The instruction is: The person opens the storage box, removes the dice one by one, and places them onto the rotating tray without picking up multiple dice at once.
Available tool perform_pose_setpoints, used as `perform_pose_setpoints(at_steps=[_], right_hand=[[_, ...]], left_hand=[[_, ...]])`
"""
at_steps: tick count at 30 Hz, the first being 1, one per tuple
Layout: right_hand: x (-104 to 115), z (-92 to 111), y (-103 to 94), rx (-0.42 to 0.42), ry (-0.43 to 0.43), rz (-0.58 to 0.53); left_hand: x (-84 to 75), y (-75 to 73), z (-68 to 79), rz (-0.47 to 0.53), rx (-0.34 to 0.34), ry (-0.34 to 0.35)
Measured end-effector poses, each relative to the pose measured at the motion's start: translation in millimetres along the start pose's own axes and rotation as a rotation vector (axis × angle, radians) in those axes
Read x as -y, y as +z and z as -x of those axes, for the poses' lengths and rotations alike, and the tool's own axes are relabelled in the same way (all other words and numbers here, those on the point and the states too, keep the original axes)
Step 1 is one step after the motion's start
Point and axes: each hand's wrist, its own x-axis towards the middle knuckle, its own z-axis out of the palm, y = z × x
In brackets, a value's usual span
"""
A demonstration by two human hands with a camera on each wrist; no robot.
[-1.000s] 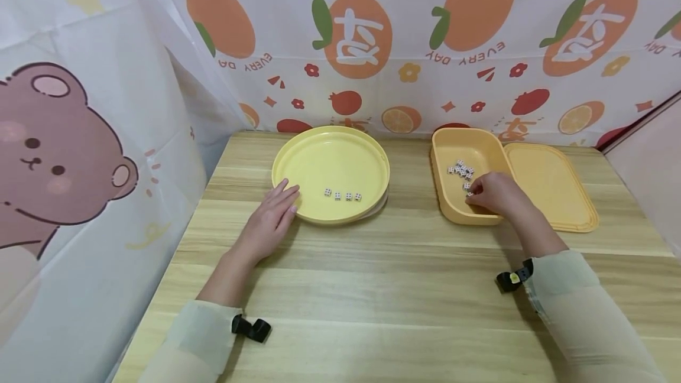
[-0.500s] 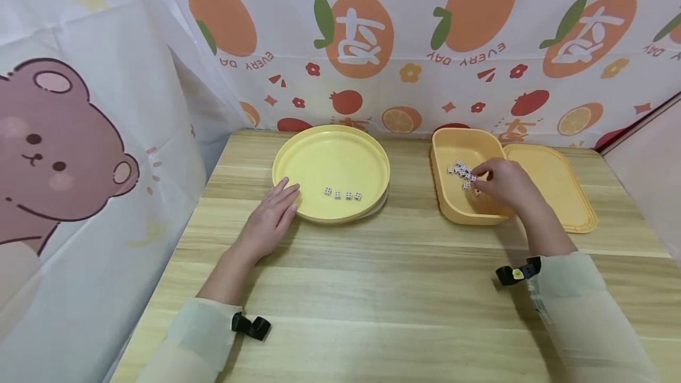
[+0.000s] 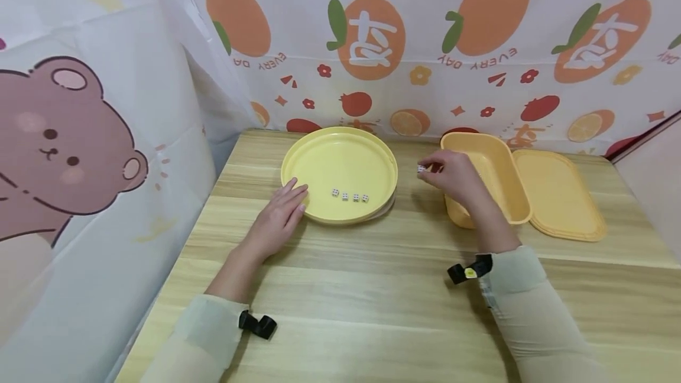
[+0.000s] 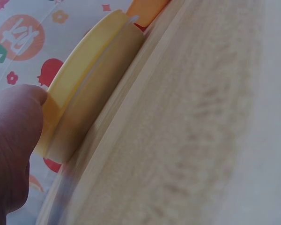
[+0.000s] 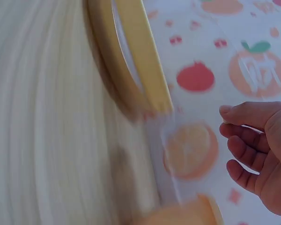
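My right hand (image 3: 456,177) pinches a small white die (image 3: 421,168) between thumb and fingertips, above the table between the plate and the box. Its other fingers curl loosely in the right wrist view. The round yellow plate (image 3: 340,158) has several white dice (image 3: 345,197) in a rough row near its front. Fingers extended, my left hand (image 3: 273,223) rests at the plate's left front rim. In the left wrist view, the plate (image 4: 79,70) sits on a thick round base (image 4: 103,70). The orange-yellow box (image 3: 520,208) is partly covered by my right hand, which hides its dice.
A matching flat lid (image 3: 566,194) lies against the box's right side. Behind the wooden table (image 3: 340,276) hangs a fruit-print cloth (image 3: 420,34). A bear-print cloth (image 3: 69,140) hangs at the left.
My right hand has picked a die from the box, lifted it and carried it left past the box's edge. My left hand stays at the plate. The head view has shifted slightly.
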Motion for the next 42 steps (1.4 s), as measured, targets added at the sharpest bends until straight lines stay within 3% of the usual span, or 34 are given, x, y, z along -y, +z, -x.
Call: perform_pose_setpoints(at_steps=[7, 12, 16, 20, 26, 31, 37, 42], right_hand=[[27.6, -14.1, 44.2, 0.132, -0.05, 0.024], [31.0, -23.8, 72.6, 0.249, -0.024, 0.093], [26.9, -27.9, 84.6, 0.307, -0.013, 0.19], [25.9, -29.9, 85.9, 0.309, -0.007, 0.228], [33.7, -27.4, 74.4, 0.275, -0.048, 0.188], [32.4, -15.5, 44.5, 0.186, -0.089, 0.146], [-11.7, 8.5, -5.2, 0.082, -0.039, 0.186], [-56.0, 28.7, -41.1, 0.078, 0.06, 0.294]], left_hand=[[-9.0, 12.8, -6.0, 0.011, 0.025, 0.019], [-14.5, 22.0, -5.9, 0.026, 0.04, 0.014], [-18.2, 25.4, -7.1, 0.034, 0.048, 0.01], [-20.0, 24.8, -9.4, 0.026, 0.041, 0.019], [-16.6, 14.8, -4.8, 0.017, 0.032, -0.006], [-8.3, 5.5, -0.8, 0.008, 0.0, -0.012], [-2.1, 1.6, -2.0, -0.008, -0.005, -0.005], [-2.8, 3.1, -1.9, 0.005, -0.024, 0.008]])
